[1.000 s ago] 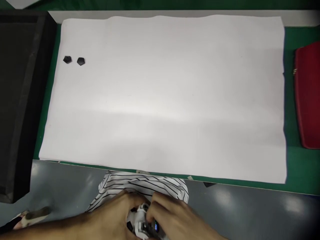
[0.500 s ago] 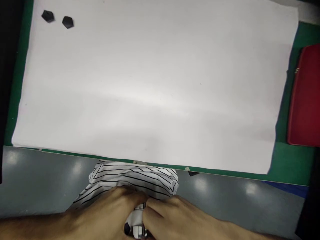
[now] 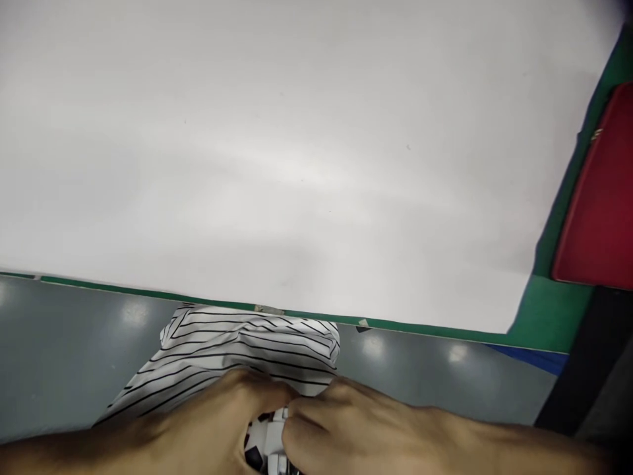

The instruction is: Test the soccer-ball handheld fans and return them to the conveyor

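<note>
At the bottom of the head view, my left hand (image 3: 232, 415) and my right hand (image 3: 341, 422) are close together with curled fingers. Between them shows a small white object with black patches (image 3: 257, 439), patterned like a football. White blocky parts and a shiny, metal-looking edge appear on its right side. Both hands are closed about this object. My fingertips and much of the object are hidden behind the hands and the lower picture edge.
Beyond my hands lies a large white sheet (image 3: 297, 218) on a green table top (image 3: 544, 310). A red case (image 3: 601, 204) rests at the right. Striped cloth (image 3: 247, 343) covers my lap, above a grey floor (image 3: 405, 369).
The view has shifted, so the two black pentagon pieces at the upper left have left the picture. Both hands keep hold of the patterned object, and more of its black patches show.
</note>
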Demonstrator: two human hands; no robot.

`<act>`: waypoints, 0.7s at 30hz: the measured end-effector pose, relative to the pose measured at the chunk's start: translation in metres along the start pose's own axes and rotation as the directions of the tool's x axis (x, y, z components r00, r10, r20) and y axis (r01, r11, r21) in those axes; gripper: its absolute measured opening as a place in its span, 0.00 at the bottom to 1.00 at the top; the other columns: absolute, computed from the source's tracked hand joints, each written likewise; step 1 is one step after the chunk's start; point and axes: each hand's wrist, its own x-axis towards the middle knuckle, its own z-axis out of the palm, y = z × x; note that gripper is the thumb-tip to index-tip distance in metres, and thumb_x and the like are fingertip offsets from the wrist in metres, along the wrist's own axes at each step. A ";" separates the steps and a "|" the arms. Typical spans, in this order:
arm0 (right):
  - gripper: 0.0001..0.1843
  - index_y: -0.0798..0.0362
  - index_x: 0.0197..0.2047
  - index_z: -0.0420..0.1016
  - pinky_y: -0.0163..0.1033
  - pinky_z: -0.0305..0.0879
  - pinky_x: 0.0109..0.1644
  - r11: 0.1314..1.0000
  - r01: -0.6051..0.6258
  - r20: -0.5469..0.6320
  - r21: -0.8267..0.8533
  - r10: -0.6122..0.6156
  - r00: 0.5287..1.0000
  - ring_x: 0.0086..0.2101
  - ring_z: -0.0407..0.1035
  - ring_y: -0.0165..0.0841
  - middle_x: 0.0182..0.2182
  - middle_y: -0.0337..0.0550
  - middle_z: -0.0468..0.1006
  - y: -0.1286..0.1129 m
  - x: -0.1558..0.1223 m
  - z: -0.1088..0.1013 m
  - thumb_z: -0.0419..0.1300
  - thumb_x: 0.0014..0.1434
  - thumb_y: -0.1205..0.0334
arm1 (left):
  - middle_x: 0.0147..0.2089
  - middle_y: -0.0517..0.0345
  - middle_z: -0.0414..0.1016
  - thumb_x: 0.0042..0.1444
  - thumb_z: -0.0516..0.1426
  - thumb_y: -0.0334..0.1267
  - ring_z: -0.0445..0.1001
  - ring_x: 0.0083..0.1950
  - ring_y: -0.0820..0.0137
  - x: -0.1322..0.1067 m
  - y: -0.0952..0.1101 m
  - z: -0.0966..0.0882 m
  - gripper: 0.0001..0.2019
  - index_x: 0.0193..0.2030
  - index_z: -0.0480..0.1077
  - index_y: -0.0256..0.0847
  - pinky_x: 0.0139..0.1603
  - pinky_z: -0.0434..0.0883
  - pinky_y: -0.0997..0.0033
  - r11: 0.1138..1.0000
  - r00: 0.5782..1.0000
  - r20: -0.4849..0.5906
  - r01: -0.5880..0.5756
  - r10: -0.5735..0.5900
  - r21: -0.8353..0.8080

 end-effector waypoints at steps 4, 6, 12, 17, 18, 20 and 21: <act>0.14 0.56 0.39 0.72 0.35 0.56 0.23 0.998 -0.059 0.053 0.019 0.058 0.997 0.25 0.73 0.34 0.31 0.42 0.79 -0.001 0.007 -0.007 0.57 0.65 0.53 | 0.30 0.62 0.75 0.48 0.62 0.44 0.69 0.30 0.72 0.003 -0.009 0.005 0.10 0.32 0.72 0.40 0.29 0.63 0.77 1.000 1.000 0.023 0.011 -0.012 0.018; 0.14 0.56 0.39 0.72 0.34 0.55 0.23 0.995 -0.091 0.082 0.046 0.087 0.993 0.26 0.73 0.32 0.33 0.42 0.80 -0.001 0.008 -0.011 0.57 0.66 0.52 | 0.28 0.64 0.72 0.49 0.61 0.45 0.66 0.28 0.74 0.005 -0.013 0.007 0.10 0.31 0.71 0.39 0.24 0.59 0.79 1.000 0.999 0.044 0.011 -0.011 0.007; 0.14 0.54 0.40 0.70 0.33 0.54 0.24 0.976 -0.153 0.099 0.157 0.139 0.985 0.28 0.71 0.32 0.36 0.42 0.79 0.005 0.006 -0.005 0.57 0.65 0.50 | 0.24 0.67 0.63 0.51 0.59 0.44 0.58 0.25 0.78 0.010 -0.021 0.009 0.11 0.27 0.65 0.39 0.20 0.53 0.79 0.997 0.997 0.074 -0.027 0.032 -0.071; 0.11 0.53 0.42 0.70 0.32 0.57 0.26 0.960 -0.131 0.028 0.246 0.128 0.991 0.31 0.71 0.32 0.37 0.40 0.77 0.008 0.003 0.002 0.58 0.64 0.53 | 0.24 0.67 0.60 0.51 0.59 0.43 0.56 0.25 0.78 0.011 -0.022 0.007 0.11 0.27 0.64 0.39 0.22 0.54 0.78 0.991 0.994 0.087 -0.053 0.064 -0.121; 0.10 0.53 0.41 0.69 0.32 0.57 0.26 0.960 -0.119 0.010 0.255 0.121 0.993 0.30 0.70 0.31 0.36 0.40 0.77 0.009 0.002 0.003 0.58 0.63 0.54 | 0.24 0.67 0.60 0.51 0.59 0.43 0.56 0.26 0.78 0.011 -0.022 0.006 0.12 0.27 0.64 0.38 0.22 0.54 0.78 0.991 0.994 0.090 -0.049 0.061 -0.128; 0.10 0.52 0.39 0.69 0.32 0.57 0.26 0.961 -0.103 -0.029 0.256 0.114 0.993 0.28 0.68 0.31 0.34 0.39 0.76 0.010 0.001 0.004 0.59 0.63 0.54 | 0.24 0.67 0.61 0.50 0.60 0.44 0.56 0.26 0.78 0.011 -0.022 0.006 0.12 0.27 0.64 0.38 0.22 0.54 0.78 0.990 0.994 0.095 -0.038 0.051 -0.133; 0.10 0.52 0.39 0.69 0.32 0.57 0.26 0.961 -0.102 -0.042 0.258 0.116 0.992 0.27 0.68 0.30 0.34 0.39 0.76 0.010 0.000 0.005 0.59 0.63 0.54 | 0.24 0.67 0.61 0.49 0.61 0.44 0.56 0.26 0.78 0.011 -0.022 0.006 0.13 0.26 0.64 0.38 0.22 0.53 0.78 0.990 0.995 0.092 -0.035 0.047 -0.137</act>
